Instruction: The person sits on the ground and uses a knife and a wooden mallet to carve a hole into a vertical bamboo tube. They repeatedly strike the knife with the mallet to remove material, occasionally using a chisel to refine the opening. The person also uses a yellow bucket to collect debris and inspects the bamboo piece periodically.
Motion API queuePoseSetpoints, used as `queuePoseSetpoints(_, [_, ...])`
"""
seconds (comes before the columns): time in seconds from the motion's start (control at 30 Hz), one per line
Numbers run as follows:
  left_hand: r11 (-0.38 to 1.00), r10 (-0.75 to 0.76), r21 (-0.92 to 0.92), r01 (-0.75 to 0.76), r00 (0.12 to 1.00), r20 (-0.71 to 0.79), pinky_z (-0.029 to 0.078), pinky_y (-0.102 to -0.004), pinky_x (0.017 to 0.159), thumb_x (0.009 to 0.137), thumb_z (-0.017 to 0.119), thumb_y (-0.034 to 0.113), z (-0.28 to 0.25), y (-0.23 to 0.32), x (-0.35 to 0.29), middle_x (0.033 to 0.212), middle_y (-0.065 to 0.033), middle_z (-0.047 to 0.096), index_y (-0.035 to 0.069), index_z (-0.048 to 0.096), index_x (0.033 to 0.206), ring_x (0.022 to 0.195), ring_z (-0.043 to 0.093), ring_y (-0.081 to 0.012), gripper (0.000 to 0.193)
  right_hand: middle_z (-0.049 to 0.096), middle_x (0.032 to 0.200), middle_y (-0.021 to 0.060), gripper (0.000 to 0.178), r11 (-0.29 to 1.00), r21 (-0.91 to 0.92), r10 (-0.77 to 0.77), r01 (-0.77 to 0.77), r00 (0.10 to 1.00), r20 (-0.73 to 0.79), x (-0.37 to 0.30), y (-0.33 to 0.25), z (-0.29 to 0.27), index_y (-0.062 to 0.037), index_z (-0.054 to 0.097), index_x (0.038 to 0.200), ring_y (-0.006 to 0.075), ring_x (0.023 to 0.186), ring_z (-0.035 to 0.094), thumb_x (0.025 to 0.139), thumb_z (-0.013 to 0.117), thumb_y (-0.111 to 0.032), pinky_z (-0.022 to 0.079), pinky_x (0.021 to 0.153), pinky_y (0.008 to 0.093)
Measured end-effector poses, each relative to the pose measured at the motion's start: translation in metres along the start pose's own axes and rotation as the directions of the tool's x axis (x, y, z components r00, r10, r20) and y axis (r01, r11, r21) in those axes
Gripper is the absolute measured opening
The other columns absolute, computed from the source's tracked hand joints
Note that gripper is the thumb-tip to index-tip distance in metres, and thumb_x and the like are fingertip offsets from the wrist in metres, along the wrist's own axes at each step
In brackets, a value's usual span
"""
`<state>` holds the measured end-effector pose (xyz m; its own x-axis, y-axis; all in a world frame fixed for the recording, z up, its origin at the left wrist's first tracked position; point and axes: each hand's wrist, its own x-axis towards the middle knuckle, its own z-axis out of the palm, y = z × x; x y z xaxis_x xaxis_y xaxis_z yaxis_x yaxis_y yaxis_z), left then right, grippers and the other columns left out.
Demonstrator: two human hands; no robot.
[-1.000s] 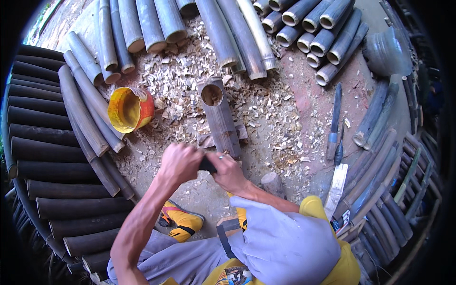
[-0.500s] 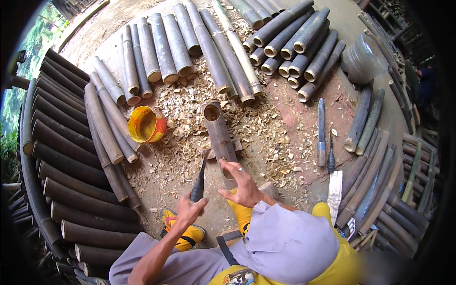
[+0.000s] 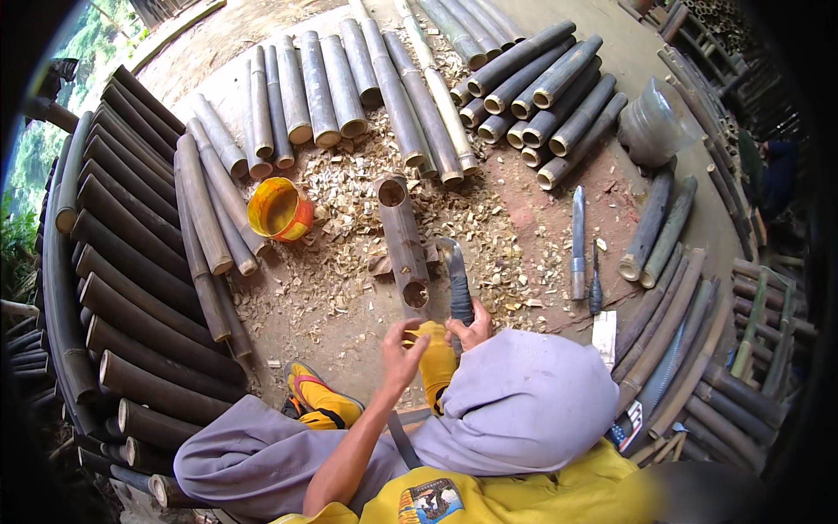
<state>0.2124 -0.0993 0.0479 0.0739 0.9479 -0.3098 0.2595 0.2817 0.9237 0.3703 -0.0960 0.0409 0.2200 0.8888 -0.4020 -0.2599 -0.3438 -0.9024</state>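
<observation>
A short bamboo tube [image 3: 401, 236] lies on the ground among wood chips, its near open end pointing at me. My right hand [image 3: 471, 330] grips the wrapped handle of a curved chopping knife [image 3: 456, 279], whose blade rises just right of the tube. My left hand [image 3: 401, 351] hovers just below the tube's near end, fingers apart and holding nothing. My grey-clad knee hides part of the right hand.
Dark bamboo poles [image 3: 140, 288] curve along the left; cut grey tubes [image 3: 349, 79] lie in rows at the top. A yellow bucket [image 3: 279, 210] stands left of the tube. A long knife [image 3: 578, 244] and a small tool [image 3: 595, 284] lie to the right. A yellow shoe [image 3: 319, 397] is near my leg.
The knife went from my left hand, left of the tube, into my right hand on the tube's right side. My left hand let go and opened.
</observation>
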Motion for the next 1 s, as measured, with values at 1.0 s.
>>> queuePoseSetpoints(1.0, [0.468,-0.024,0.861,-0.200,0.971,0.239,0.044,-0.0500,0.090,0.078,0.057,0.009,-0.086,-0.073,0.175,0.116,-0.0029,0.058,0.018,0.059,0.117,0.113,0.051,-0.0286,0.040,0.053,0.067,0.0042,0.021,0.997,-0.042,-0.066,0.060,0.986,-0.156,-0.004,0.014,0.002,-0.0031,0.050,0.089,0.0135,0.047,0.054,0.073,0.063,-0.003,0.045,0.045,0.0293])
